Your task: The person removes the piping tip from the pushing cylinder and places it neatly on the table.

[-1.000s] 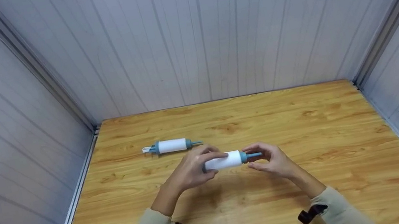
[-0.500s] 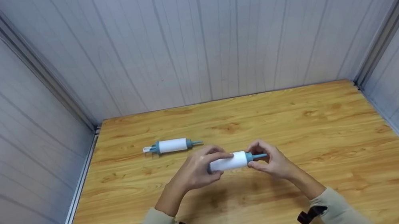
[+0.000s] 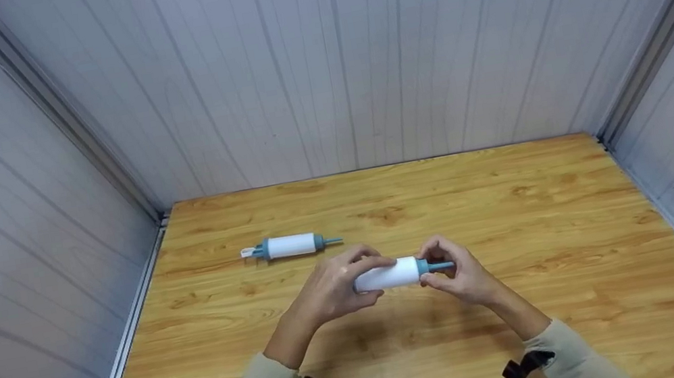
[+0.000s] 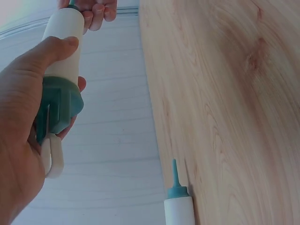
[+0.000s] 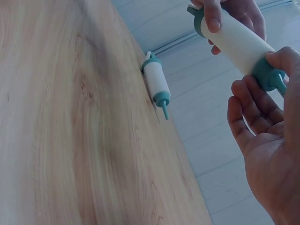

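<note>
1. Head view: we see the left grip (image 3: 336, 288) curled round the white body of the held bottle (image 3: 400, 273), thumb and fingers only as far apart as that body. Our right grip (image 3: 466, 273) pinches the other end at the blue-green collar (image 3: 422, 266), with the nozzle (image 3: 441, 265) reaching in between its thumb and fingers. Just beyond the left grip, our second bottle (image 3: 292, 246) lies on its side on the bench (image 3: 515, 186), its nozzle end pointing to the right.

2. Left wrist view: our left grip has its thumb across the white body, and the blue-green end piece (image 4: 61, 101) sits against the palm, a white loop (image 4: 57, 157) hanging from it. Fingers of the right grip show at the far end. We find the second bottle apart from both grips, partly cut off by the frame.

3. Right wrist view: we have the right grip's thumb on one side of the collar, fingers bent beneath it. Our left grip holds the opposite end.
</note>
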A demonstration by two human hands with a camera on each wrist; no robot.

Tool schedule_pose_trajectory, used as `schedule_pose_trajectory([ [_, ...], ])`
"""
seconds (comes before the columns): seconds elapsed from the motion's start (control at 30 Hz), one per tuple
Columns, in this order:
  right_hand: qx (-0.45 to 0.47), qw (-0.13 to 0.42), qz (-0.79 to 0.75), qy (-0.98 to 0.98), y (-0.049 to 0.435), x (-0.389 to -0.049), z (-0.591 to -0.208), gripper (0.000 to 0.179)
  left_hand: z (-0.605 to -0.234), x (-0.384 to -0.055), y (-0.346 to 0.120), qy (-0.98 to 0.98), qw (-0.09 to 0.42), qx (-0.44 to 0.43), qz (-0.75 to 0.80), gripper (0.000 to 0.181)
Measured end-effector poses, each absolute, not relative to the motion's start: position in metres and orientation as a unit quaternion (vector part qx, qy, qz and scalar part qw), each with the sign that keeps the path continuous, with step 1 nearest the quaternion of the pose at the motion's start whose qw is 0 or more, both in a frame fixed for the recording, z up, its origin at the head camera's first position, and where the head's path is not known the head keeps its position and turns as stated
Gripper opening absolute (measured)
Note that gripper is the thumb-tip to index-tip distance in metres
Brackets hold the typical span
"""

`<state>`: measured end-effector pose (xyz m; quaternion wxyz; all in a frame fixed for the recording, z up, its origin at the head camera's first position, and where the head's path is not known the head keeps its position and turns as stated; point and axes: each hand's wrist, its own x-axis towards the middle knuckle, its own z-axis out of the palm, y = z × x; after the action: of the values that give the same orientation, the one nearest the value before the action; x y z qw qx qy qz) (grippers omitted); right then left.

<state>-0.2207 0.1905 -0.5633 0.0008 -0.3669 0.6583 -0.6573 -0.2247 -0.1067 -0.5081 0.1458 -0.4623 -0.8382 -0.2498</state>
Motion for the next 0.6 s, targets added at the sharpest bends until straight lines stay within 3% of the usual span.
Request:
schedule_pose_trajectory([
  [0.6, -0.382, -0.029, -0.641, 0.666, 0.187, -0.212, -0.552, 0.027, -0.501, -0.218, -0.105, -0.842, 0.152, -0.446, -0.262, 0.046],
])
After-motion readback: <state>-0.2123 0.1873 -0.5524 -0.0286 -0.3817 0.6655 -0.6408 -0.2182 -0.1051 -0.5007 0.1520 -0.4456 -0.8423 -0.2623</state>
